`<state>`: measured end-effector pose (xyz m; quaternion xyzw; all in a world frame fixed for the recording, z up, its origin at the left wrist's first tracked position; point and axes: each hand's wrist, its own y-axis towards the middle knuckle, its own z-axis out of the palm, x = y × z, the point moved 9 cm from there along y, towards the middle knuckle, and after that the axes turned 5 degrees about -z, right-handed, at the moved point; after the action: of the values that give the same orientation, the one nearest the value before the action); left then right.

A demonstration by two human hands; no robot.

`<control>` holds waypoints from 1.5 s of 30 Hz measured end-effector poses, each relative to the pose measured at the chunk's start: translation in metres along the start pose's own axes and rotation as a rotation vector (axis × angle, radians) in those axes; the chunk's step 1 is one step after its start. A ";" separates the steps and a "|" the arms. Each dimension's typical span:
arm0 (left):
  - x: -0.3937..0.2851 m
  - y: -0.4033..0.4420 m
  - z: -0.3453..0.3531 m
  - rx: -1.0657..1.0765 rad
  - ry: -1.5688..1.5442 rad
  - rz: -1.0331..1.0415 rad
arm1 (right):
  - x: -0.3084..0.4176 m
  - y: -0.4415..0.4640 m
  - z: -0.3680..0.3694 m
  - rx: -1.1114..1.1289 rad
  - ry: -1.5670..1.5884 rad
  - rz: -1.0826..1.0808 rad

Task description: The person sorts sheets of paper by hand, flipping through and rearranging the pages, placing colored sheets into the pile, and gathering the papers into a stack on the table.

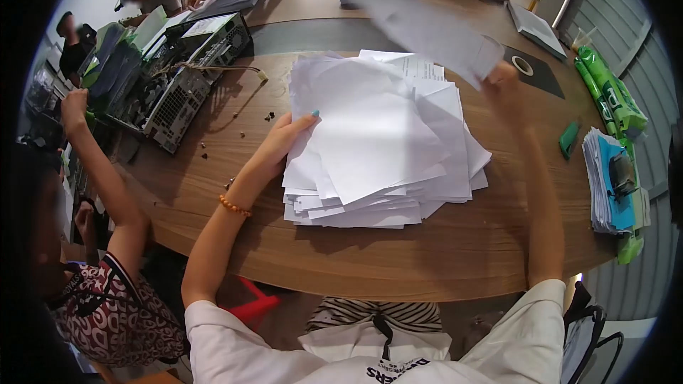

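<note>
A thick, uneven stack of white paper (pixel 377 135) lies on the wooden table in front of me. My left hand (pixel 281 142) grips the stack's left edge, thumb on top and the other fingers mostly hidden at the side. Raised at the upper right, my right hand (pixel 504 82) pinches the near end of a sheet of paper (pixel 434 35). That sheet is smeared by motion and slants up and away to the left, above the far right part of the stack. Faint print shows on some sheets at the stack's back.
An opened computer case (pixel 196 75) stands on the left, with small screws (pixel 270 116) near it. A tape roll (pixel 523 65), a green tool (pixel 568 139), clipped papers (pixel 603 183) and green packages (pixel 613 92) sit at right. Another person's arm (pixel 107 171) reaches in at left; more people sit beyond.
</note>
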<state>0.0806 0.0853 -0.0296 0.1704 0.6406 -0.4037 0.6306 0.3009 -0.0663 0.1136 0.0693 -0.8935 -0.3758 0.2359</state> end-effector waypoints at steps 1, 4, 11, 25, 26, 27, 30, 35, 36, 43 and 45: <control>0.000 0.000 0.000 -0.002 0.004 -0.001 | 0.025 0.001 0.014 0.064 -0.007 -0.138; 0.000 -0.001 -0.004 -0.053 0.001 -0.015 | 0.033 -0.010 0.059 0.229 -0.098 -0.234; -0.011 -0.007 0.007 -0.029 0.023 -0.007 | 0.013 -0.019 0.106 0.307 0.147 -0.112; -0.029 -0.019 0.001 -0.015 -0.249 0.242 | -0.006 -0.041 0.116 0.257 1.067 0.972; -0.029 -0.013 -0.008 -0.085 -0.195 0.282 | 0.017 -0.044 0.116 0.417 0.898 0.985; -0.031 -0.018 -0.002 -0.051 -0.246 0.242 | 0.031 -0.038 0.119 0.383 0.919 0.832; -0.050 -0.037 0.008 -0.011 -0.345 0.349 | 0.055 -0.029 0.120 0.283 0.926 0.648; -0.119 -0.087 0.007 -0.073 -0.204 0.739 | 0.070 0.014 0.078 0.091 0.826 0.280; -0.136 -0.101 0.005 -0.067 -0.126 0.893 | 0.075 0.020 0.074 0.124 0.745 0.224; -0.167 -0.152 0.022 -0.600 0.325 1.291 | 0.132 0.024 0.073 -0.054 0.351 -0.210; -0.162 -0.159 0.020 -0.746 0.393 1.290 | 0.134 0.017 0.081 -0.115 0.351 -0.162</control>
<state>0.0026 0.0201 0.1741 0.3548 0.6085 0.3244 0.6314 0.1453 -0.0430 0.1256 0.1917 -0.8072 -0.4262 0.3606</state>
